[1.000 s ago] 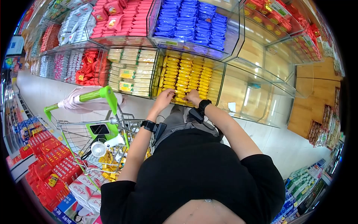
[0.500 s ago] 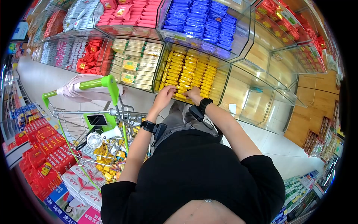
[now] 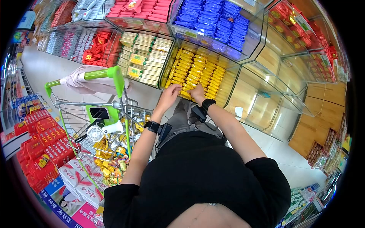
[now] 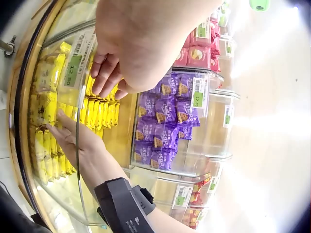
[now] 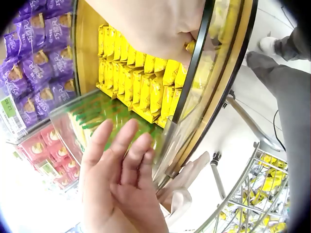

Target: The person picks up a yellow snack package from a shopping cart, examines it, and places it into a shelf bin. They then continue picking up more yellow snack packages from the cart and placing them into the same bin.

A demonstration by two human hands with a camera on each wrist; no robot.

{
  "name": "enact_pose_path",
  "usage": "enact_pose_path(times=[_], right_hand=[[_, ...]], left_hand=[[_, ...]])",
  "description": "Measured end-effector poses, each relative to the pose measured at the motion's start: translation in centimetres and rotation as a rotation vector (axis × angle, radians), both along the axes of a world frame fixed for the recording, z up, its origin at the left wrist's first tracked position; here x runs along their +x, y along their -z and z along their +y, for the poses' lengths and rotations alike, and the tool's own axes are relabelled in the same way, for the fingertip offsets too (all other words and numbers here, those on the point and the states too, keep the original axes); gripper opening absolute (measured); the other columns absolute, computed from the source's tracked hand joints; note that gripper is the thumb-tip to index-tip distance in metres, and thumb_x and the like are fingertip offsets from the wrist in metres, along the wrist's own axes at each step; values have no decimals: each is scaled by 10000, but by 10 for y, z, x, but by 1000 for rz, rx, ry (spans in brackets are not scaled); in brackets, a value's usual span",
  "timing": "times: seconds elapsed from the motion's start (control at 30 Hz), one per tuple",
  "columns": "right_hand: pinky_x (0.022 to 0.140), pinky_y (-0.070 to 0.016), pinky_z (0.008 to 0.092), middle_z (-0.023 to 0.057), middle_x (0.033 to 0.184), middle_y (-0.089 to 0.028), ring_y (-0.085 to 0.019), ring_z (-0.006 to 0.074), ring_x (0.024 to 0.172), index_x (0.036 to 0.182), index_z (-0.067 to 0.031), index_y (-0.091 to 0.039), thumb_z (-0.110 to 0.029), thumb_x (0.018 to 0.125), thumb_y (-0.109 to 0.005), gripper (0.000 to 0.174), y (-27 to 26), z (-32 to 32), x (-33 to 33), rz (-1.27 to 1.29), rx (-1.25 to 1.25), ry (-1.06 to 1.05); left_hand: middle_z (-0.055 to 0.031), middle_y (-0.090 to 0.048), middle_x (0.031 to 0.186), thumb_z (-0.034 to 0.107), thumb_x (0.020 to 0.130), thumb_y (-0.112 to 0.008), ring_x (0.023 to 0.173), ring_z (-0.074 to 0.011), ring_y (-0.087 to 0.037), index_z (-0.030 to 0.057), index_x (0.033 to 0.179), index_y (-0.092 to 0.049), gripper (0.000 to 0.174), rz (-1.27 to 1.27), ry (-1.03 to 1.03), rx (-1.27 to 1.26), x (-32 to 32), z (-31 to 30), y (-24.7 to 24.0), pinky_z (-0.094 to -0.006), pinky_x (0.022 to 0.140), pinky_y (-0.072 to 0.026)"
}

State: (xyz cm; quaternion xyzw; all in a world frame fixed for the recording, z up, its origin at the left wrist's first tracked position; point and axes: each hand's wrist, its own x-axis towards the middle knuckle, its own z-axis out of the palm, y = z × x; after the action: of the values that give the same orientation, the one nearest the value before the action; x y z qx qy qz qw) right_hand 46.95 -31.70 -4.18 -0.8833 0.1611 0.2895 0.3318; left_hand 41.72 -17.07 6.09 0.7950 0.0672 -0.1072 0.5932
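Observation:
Rows of yellow wrapped snack packets (image 3: 192, 68) fill a clear bin (image 3: 231, 81) in front of the body. My right hand (image 3: 197, 93) reaches over the front rows and pinches a yellow packet (image 5: 190, 46), mostly hidden by the hand in the right wrist view. Beside it, my left hand (image 3: 170, 95) hovers at the bin's front left, its fingers loosely bent and holding nothing. The right wrist view shows that left hand (image 5: 124, 179) palm on, near the clear bin wall. A price label (image 4: 77, 63) hangs on the bin's front.
A shopping cart (image 3: 85, 138) with a green handle, a draped cloth (image 3: 85, 80) and loose wrapped sweets (image 3: 112, 161) stands at the left. Blue-purple packets (image 3: 213, 21) sit in the bin behind; pale packets (image 3: 146, 57) lie in the bin to the left. Red boxes (image 3: 43, 155) are stacked farther left.
The head view has shifted and turned a little, so the bins appear farther right. My left fingertips have lifted slightly from the packets; the right hand stays at the front rows.

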Motion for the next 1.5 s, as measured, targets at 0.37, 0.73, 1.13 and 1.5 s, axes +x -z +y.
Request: enact_pose_path(times=[0.37,0.73,1.13,1.5], right_hand=[[524,-507,329,154,818,-558,-575,228,654,861,55,-473,2,602,-681,336,-13,-24,10,424,515,298],[549,-470,326,138,814,-490,-540,240,651,862,59,-468,-25,730,-439,159,16,-25,17,172,550,494],[545,-475,348,125,792,-497,-567,262,658,839,7,-477,-30,716,-450,131,11,-17,29,143,617,458],[871,-348,397,195,1191,-384,-417,302,1068,1194,-31,-313,-361,841,-367,486,34,-54,31,374,723,495]], left_hand=[[-100,-588,849,10,780,-398,752,-167,-561,-11,968,-520,225,21,-25,-8,2,0,-6,-257,688,-439],[-102,-590,838,8,782,-400,760,-166,-565,-8,962,-520,217,0,-32,-24,-4,3,-7,-255,684,-439],[-100,-592,814,10,797,-396,703,-151,-565,-11,946,-521,196,6,-25,-43,-6,5,2,-251,650,-452],[-85,-593,811,13,784,-389,704,-139,-553,-1,959,-526,223,45,56,5,-1,7,3,-242,648,-437]])
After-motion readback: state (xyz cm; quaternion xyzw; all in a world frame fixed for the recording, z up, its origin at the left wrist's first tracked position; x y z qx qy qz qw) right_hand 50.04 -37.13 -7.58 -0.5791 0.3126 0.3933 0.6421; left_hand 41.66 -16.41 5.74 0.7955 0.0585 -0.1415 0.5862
